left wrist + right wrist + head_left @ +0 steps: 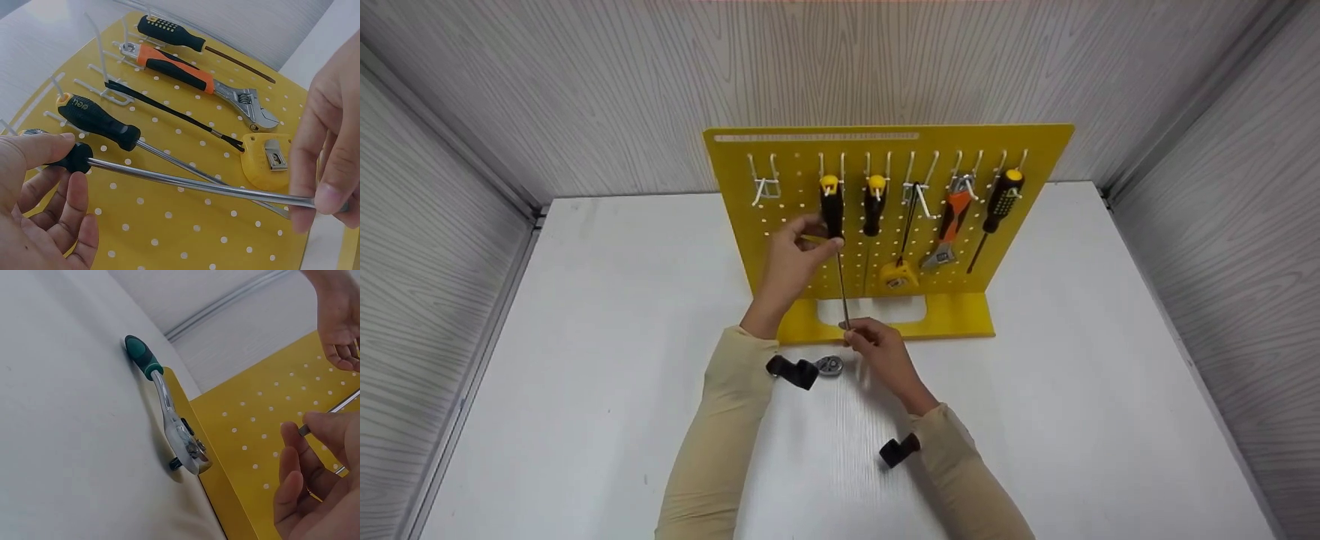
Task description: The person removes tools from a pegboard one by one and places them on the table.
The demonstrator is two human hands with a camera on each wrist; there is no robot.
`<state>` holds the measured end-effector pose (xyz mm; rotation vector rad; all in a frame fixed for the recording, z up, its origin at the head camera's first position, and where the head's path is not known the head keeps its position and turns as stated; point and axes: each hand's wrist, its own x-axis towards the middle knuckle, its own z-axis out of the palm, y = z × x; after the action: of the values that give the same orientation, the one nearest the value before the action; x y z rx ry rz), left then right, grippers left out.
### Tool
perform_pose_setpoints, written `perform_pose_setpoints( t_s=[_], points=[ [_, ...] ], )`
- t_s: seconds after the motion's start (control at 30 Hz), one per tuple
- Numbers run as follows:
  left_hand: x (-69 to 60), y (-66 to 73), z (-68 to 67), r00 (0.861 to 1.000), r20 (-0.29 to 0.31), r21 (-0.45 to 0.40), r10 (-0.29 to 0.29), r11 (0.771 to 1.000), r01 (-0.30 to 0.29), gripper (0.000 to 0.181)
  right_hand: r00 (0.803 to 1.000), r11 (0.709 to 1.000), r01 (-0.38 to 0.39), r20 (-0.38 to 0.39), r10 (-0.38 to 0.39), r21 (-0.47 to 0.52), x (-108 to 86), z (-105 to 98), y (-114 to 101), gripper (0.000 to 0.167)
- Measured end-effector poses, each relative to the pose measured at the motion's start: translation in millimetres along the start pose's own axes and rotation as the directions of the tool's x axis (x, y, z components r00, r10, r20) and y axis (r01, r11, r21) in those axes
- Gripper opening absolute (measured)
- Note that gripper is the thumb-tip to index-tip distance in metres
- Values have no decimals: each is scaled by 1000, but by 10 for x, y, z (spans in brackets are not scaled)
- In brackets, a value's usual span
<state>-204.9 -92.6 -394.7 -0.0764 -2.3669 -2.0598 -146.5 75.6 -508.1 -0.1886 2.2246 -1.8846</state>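
Observation:
A long screwdriver [831,210] with a black and yellow handle hangs at a hook on the yellow pegboard [780,247]. My left hand [795,259] holds the lower end of its handle, thumb on the collar, as the left wrist view shows. The tip of the shaft [197,184] is pinched between the thumb and forefinger of my right hand [885,356]. Just to the right, a second screwdriver [874,206] of the same kind hangs on its hook. On the white table by the board's base lies a ratchet wrench [169,405] with a green handle.
Farther right on the board hang a yellow tape measure [898,276], an orange adjustable wrench [955,217] and a shorter screwdriver [1003,199]. A bare hook [765,187] juts from the board's left end. Panelled walls [585,97] enclose the table.

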Motion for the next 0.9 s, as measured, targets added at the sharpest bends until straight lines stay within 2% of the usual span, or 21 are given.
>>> perform_pose_setpoints(
  t_s=[0.17,0.47,0.9],
  points=[
    [-25,-9,-6,1000,0,-6,12,1000,-12,39,1000,1000,5,-14,-5,-15,34,-11,154,25],
    [-101,61,-18,999,-4,-17,49,999,-49,38,998,998,67,1,-67,-19,-1,-42,145,26],
    [-172,55,-36,999,-9,5,48,999,-48,37,999,999,13,35,-15,39,-82,-53,107,23]
  ],
)
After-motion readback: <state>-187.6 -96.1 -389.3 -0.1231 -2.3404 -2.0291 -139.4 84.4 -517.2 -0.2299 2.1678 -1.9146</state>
